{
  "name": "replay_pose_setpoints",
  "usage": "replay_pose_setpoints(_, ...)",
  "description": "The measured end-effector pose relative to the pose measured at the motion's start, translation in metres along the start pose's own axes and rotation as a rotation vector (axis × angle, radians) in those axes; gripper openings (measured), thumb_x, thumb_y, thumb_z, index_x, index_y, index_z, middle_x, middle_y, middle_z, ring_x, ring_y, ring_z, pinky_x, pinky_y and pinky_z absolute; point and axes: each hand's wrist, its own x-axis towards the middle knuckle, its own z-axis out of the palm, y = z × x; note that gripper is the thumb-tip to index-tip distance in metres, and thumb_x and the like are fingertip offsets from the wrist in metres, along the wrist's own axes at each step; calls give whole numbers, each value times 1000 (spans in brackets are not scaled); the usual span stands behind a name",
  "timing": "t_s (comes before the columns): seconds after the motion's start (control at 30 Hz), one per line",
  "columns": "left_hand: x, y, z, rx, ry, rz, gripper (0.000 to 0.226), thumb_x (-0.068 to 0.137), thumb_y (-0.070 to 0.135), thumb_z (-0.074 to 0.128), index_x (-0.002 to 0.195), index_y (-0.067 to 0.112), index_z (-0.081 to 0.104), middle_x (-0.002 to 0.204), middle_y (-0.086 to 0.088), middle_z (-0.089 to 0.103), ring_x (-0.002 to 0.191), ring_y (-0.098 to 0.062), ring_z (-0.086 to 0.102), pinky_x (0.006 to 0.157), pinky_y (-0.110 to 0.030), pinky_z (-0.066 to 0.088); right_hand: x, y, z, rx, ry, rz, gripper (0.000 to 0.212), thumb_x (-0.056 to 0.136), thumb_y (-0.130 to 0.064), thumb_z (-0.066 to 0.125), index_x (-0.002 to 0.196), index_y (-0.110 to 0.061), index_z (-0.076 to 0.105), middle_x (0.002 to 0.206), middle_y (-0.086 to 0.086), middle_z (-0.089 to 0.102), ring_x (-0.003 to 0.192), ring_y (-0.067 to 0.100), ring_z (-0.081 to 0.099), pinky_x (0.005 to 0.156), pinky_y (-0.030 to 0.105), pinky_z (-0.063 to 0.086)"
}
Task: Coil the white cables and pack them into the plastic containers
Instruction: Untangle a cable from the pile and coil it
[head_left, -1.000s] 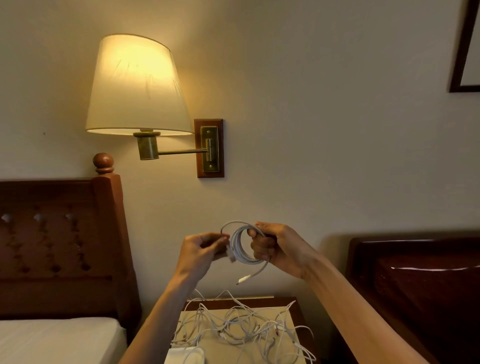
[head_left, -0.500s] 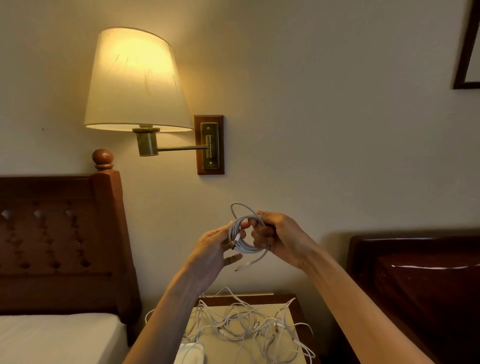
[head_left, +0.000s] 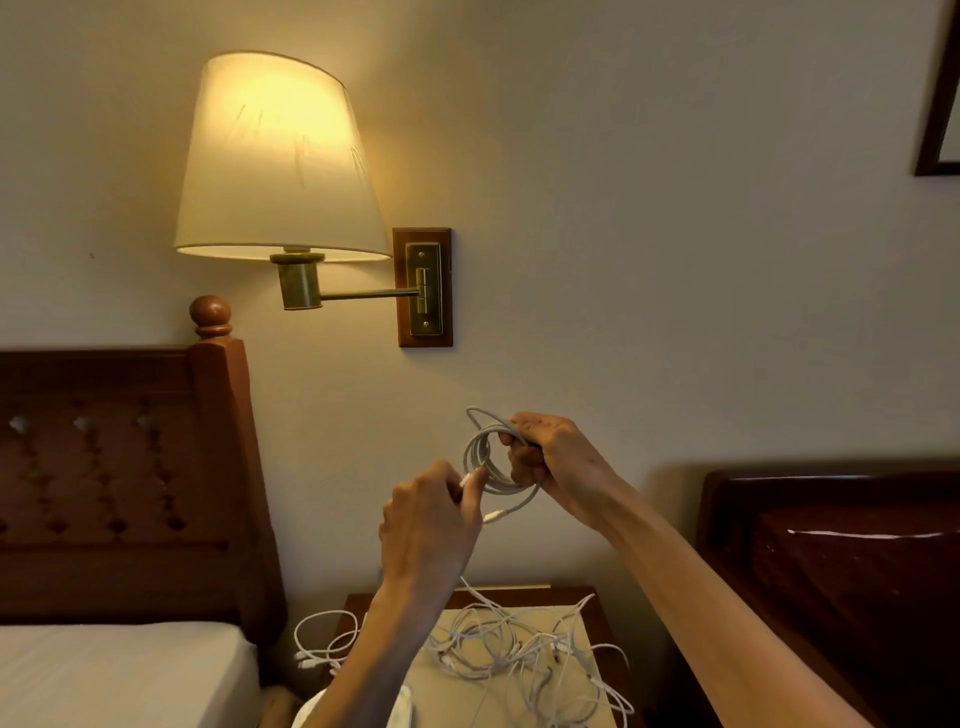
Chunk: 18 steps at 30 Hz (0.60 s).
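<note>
A white cable wound into a small coil (head_left: 485, 457) is held up in front of the wall. My right hand (head_left: 550, 462) grips the coil's right side. My left hand (head_left: 431, 519) pinches the cable's loose end just left of the coil, while the other plug end (head_left: 493, 516) dangles below it. A tangled heap of white cables (head_left: 524, 649) lies on the bedside table (head_left: 592, 597) under my arms. A white plastic piece (head_left: 402, 701) shows at the bottom edge, mostly hidden by my left forearm.
A lit wall lamp (head_left: 275, 161) hangs above on a brass arm. A wooden headboard (head_left: 119, 478) and white mattress (head_left: 114, 670) stand to the left. Dark glossy wooden furniture (head_left: 841, 561) fills the right. One cable loop (head_left: 324, 644) hangs over the table's left edge.
My left hand has dropped lower and closed on the cable's end; earlier it rested against the coil. The view has shifted slightly, and the coil stays in my right hand.
</note>
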Motion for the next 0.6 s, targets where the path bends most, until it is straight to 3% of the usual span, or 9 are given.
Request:
replay_pose_setpoints(0.1,-13,3,2,218,-17,63,37,96,51,42,81,21,60,67,8,53,56,-9,48,44,-18,25,2,-2,-1,37,8,8,37,103,-11,30,79,-7,57,55,-4,38,49,6,37,51,19,38)
replay_pose_setpoints(0.2,-27,-2,3,258,-20,56,32,97,48,42,76,27,53,64,12,50,53,-7,44,45,-16,21,7,-11,-11,106,33,-4,36,102,-9,32,76,-8,57,53,-5,37,48,8,35,50,20,36)
replay_pose_setpoints(0.27,-37,-8,6,150,-73,16,31,97,47,44,72,29,50,61,16,49,53,-5,45,45,-16,24,8,-12,-14,90,42,-12,36,102,-10,33,75,-8,57,53,-5,38,49,8,35,51,21,37)
replay_pose_setpoints(0.37,-30,-19,6,43,-247,-37,37,95,52,48,72,27,62,65,14,61,62,-5,56,57,-27,45,8,-6,-9,42,17,-14,36,102,-11,33,75,-8,57,53,-5,39,50,9,35,52,21,37)
replay_pose_setpoints(0.47,-7,-22,-16,-129,-679,-89,36,83,68,53,101,39,66,96,10,67,86,-7,61,70,-26,49,8,-6,-9,-13,-41,-8,37,103,-12,31,75,-9,55,53,-5,38,50,9,35,53,22,36)
replay_pose_setpoints(0.5,1,-20,-28,-253,-769,-129,51,74,74,58,113,42,58,106,11,63,94,-6,59,72,-22,46,7,-8,-10,-18,-69,-2,37,103,-12,31,75,-9,54,54,-5,37,51,9,33,53,22,34)
replay_pose_setpoints(0.53,8,-17,-38,-385,-770,-168,65,66,77,63,120,41,55,113,14,60,100,-5,57,74,-20,44,6,-8,-12,-18,-97,4,38,104,-13,30,75,-9,54,54,-5,37,51,9,32,53,22,34)
replay_pose_setpoints(0.6,20,-15,-50,-600,-557,-212,57,70,68,64,116,35,61,109,18,60,98,0,53,76,-17,40,3,-8,-13,-28,-145,11,39,105,-14,30,75,-9,54,55,-5,37,52,9,33,54,22,34)
